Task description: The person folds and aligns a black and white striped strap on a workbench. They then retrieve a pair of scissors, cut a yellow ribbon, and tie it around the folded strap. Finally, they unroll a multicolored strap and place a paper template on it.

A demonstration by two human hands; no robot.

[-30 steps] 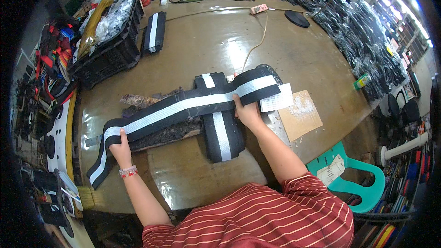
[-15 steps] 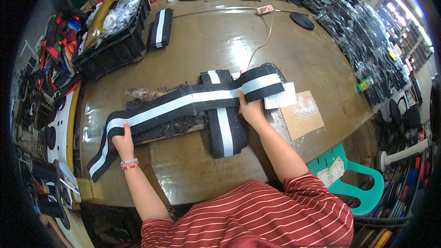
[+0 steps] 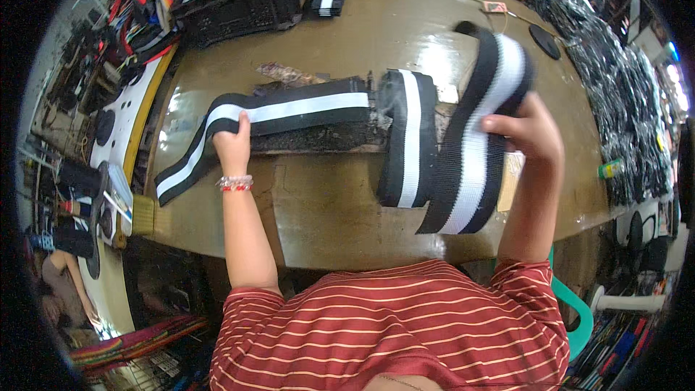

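Head view: left hand (image 3: 233,146) pinches one flat black woven strap with a white centre stripe (image 3: 289,110), pressed to the glossy brown surface (image 3: 318,210) toward its left edge. Right hand (image 3: 527,129) grips a ribbed black-and-white band (image 3: 474,137), lifted, looped, near the front edge. A folded striped piece (image 3: 407,137) lies between.

I see black webbing straps (image 3: 289,112) with white centre stripe, red white-striped shirt (image 3: 391,326), brown glossy table (image 3: 318,210), black crate (image 3: 239,7).
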